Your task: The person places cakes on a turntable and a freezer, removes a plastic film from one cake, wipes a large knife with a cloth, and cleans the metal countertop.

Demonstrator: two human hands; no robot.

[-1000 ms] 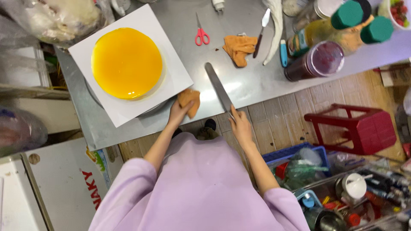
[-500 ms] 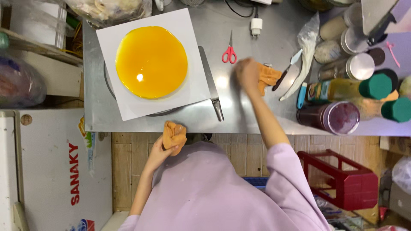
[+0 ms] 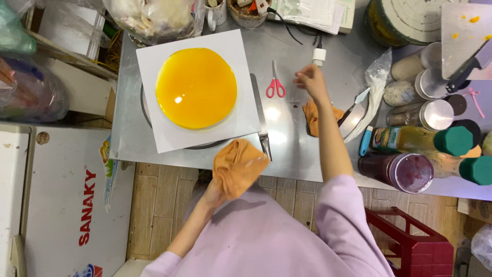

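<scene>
Both hands are out over the work, and only one is carrying anything: the left hand (image 3: pixel 214 194) is closed round a bunched orange cloth (image 3: pixel 239 165), held at the near edge of the steel table (image 3: pixel 292 154), just in front of the cake's near-right corner. The right hand (image 3: pixel 310 82) hangs in the air to the right of the cake, fingers loosely curled and, as far as I can see, holding nothing. Right of the cake, laid along the edge of its white square board (image 3: pixel 154 134), is a long knife (image 3: pixel 260 120), its handle end just beside the held cloth. The cake (image 3: pixel 196 87) itself, round with a glossy yellow-orange top, sits in the middle of that board on a turntable. Farther right of the cake, a second orange cloth (image 3: pixel 311 117) lies flat under the right forearm, and red-handled scissors (image 3: pixel 275 87) lie between the cake and the raised hand. Beyond that hand, right of the cake's far side, a white plug (image 3: pixel 319 55) rests on its cord. To my eye this is a wiping-and-readying step between passes with the knife. Any next move near the glaze calls for a clean blade and a steady, level approach, cloth kept off the shiny top.
</scene>
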